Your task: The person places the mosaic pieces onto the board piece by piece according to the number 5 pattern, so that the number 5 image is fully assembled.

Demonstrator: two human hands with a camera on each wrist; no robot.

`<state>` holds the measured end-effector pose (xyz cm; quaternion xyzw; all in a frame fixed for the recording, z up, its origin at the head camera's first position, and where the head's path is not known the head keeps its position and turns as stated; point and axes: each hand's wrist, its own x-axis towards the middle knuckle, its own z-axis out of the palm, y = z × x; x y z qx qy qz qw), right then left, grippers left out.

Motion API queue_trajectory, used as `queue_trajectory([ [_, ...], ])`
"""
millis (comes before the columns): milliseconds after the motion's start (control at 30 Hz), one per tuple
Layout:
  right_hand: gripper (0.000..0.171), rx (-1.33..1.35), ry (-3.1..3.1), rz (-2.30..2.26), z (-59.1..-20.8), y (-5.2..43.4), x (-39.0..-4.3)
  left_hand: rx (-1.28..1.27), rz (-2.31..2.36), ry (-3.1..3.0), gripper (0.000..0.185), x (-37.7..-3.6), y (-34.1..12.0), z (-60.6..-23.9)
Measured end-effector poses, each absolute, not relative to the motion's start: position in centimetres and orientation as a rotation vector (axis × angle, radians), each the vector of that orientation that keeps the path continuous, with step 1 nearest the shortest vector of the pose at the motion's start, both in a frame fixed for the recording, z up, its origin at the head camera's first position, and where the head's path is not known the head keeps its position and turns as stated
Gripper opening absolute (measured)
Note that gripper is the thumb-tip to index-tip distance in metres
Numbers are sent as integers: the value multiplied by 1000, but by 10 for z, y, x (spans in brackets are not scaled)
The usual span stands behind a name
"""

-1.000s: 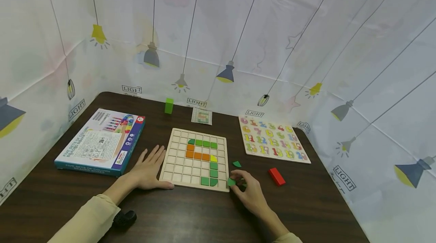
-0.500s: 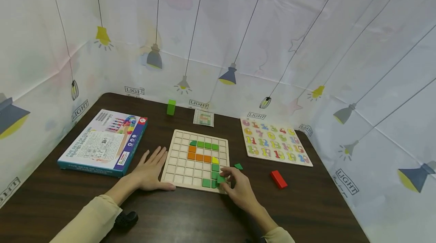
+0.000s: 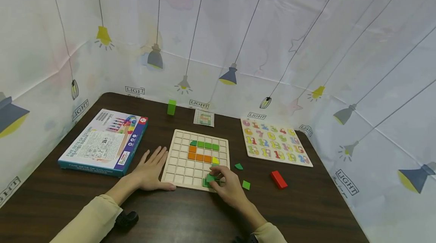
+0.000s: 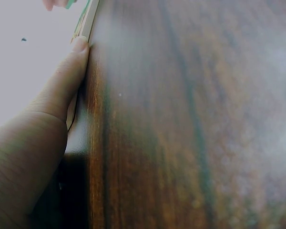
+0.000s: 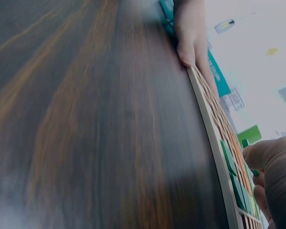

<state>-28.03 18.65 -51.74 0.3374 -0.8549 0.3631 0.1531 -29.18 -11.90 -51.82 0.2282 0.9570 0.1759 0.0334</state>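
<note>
A wooden grid board (image 3: 174, 168) lies on the table, with green, orange and yellow tiles set in some squares. My right hand (image 3: 229, 188) is over its front right part and pinches a green tile (image 3: 210, 178) between thumb and fingertips, above the green tiles in the front row. The right wrist view shows this green tile (image 5: 250, 157) held upright off the board. My left hand (image 3: 148, 173) lies with fingers spread along the board's left side, its thumb touching the front left corner. The right hand hides some front right squares.
Right of the board lie a rounded green tile (image 3: 239, 166), a green square tile (image 3: 246, 185) and a red block (image 3: 279, 179). Farther back are a number puzzle (image 3: 276, 142), a pattern card (image 3: 204, 118) and a green block (image 3: 171, 107). A flat box (image 3: 102, 142) lies left.
My right hand has moved left from beside the board to over its front squares, carrying the green tile. The green square tile on the table has come into view. The left hand stays put.
</note>
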Motion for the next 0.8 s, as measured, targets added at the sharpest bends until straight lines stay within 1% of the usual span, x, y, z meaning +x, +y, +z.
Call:
queue_trajectory([
  [433, 40, 967, -2538, 1025, -518, 162, -281, 685, 613, 2949, 129, -299, -120, -533],
  [800, 42, 1035, -2554, 982, -518, 153, -282, 674, 581, 2947, 127, -298, -120, -531],
])
